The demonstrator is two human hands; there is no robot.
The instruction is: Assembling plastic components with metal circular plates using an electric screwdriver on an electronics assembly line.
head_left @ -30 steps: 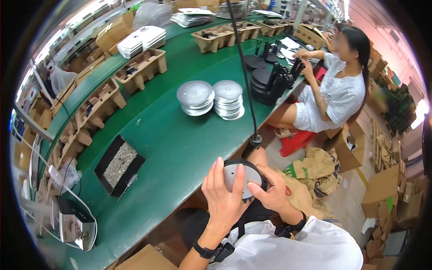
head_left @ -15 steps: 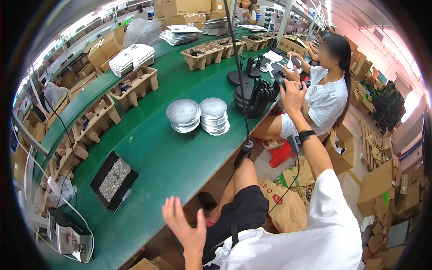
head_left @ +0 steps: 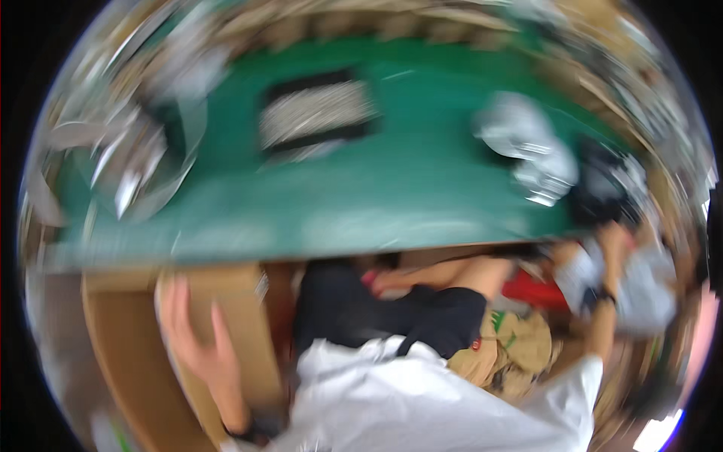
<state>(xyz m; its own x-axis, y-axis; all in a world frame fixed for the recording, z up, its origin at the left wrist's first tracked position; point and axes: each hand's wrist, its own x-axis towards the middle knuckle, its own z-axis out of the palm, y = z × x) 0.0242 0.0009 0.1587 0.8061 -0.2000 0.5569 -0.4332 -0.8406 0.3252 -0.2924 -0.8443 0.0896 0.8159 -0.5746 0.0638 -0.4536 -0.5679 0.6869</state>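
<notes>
My left hand is over an open cardboard box to the left of my lap, its fingers apart and nothing in them. Far off to the right, my right arm stretches out beside the table's edge. My right hand is nearest to a dark heap of black parts. Motion smears its fingers, so whether it grips anything is hidden. Left of the black parts, two stacks of silvery round discs sit on the green table.
A black tray of small metal pieces lies on the table. At the left end is a blurred device with a cable. A person in a light top sits at the right, near brown sacks. Bins line the far side.
The view has swung left and blurred, bringing the cardboard box into sight under my left hand. My right hand, raised with a black part before, now appears lower, near the black parts.
</notes>
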